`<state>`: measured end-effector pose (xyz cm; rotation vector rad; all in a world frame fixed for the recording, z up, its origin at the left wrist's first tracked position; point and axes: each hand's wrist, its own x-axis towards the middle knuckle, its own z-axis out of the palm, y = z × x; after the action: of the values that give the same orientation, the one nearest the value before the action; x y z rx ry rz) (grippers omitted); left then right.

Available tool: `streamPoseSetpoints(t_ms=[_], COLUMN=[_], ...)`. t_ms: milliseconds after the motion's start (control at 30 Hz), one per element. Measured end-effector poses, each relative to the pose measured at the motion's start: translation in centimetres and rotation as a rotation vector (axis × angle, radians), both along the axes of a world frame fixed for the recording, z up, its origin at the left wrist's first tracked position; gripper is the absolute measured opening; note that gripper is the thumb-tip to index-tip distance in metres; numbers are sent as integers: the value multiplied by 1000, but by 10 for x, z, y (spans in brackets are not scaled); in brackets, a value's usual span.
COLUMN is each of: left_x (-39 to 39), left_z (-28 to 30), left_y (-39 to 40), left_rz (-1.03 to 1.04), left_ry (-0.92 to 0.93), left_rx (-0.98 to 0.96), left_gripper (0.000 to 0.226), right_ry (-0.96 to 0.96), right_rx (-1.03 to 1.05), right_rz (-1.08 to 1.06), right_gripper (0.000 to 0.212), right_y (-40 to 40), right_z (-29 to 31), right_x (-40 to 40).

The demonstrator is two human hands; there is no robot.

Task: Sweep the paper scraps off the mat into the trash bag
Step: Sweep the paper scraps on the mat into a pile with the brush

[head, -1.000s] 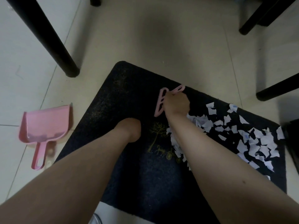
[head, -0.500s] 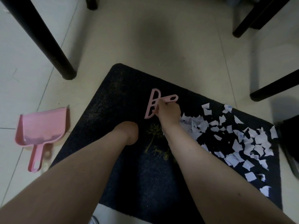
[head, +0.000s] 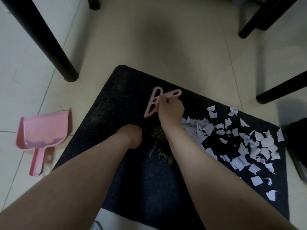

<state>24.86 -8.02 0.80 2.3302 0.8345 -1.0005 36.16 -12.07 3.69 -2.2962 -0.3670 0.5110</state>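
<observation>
Pink little brush (head: 153, 103) gripped in the right hand (head: 171, 112), down on the dark mat (head: 103, 113) – white paper scraps (head: 240, 143) all over its right half. Left hand (head: 131, 135) is folded under the wrist, can't tell its state. Pink dustpan (head: 43, 131) sits on the tiles, left of the mat.

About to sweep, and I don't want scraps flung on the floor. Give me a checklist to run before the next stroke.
1. Right hand grips pink brush: ok.
2. Brush is behind the paper scraps: ok.
3. Left hand steadies the mat: cannot tell, fingers hidden.
4. Dustpan in place to catch scraps: not ok, it lies on the floor left of the mat.
5. Trash bag open: cannot tell; only a dark object at the right edge.
</observation>
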Motion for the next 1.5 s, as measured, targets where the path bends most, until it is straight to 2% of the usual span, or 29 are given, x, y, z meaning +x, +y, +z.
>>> streamPoseSetpoints(t_ms=[67, 167, 300, 367, 467, 533, 600, 767, 867, 900, 967, 1067, 1200, 1333, 1400, 1500], left_x=[-1, -1, -1, 0, -1, -1, 0, 1, 3, 4, 6, 7, 6, 5, 7, 9], left_z=[1, 0, -1, -1, -1, -1, -1, -2, -1, -1, 2, 5, 7, 6, 3, -3], left_y=[1, 3, 7, 7, 6, 6, 5, 5, 7, 6, 4, 3, 0, -1, -2, -6], left_rz=[-5, 7, 25, 23, 25, 22, 19, -13, -23, -19, -14, -27, -29, -24, -15, -21], left_ry=[-7, -18, -32, -34, -16, -11, -13, -7, 5, 3, -8, -6, 9, -1, -9, -31], left_rx=[-8, -10, -1, -2, -16, -24, -26, -7, -1, 4, 15, 25, 22, 27, 25, 26], left_gripper=[46, 44, 40, 39, 40, 39, 37, 38, 35, 33, 32, 31, 32, 32, 30, 29], right_ry=[44, 48, -140, -211, -210, -147, -5, 328, 486, 481, 304, 59, -58, -95, -133, -234], right_rx=[1, -101, -232, -178, -42, 36, 126, 275, 104, 82, 68, -179, -183, -78, -73, -147], right_rz=[14, -143, -255, -256, -230, -168, -132, -221, -101, -101, -29, -1, 19, 23, 172, 536], right_gripper=[40, 43, 40, 34, 31, 29, 28, 16, 16, 15, 19, 29, 13, 15, 24, 27], right_y=[9, 1, -39, -56, -56, -39, -15, 27, 29, 26, 14, -7, -24, -26, -23, -13], right_z=[-6, -5, 2, 10, 33, 37, 30, 4, 5, 1, -3, 4, 25, 52, 56, 47], right_x=[4, 19, 36, 41, 41, 43, 45, 49, 53, 55, 55, 57, 68, 88, 94, 93])
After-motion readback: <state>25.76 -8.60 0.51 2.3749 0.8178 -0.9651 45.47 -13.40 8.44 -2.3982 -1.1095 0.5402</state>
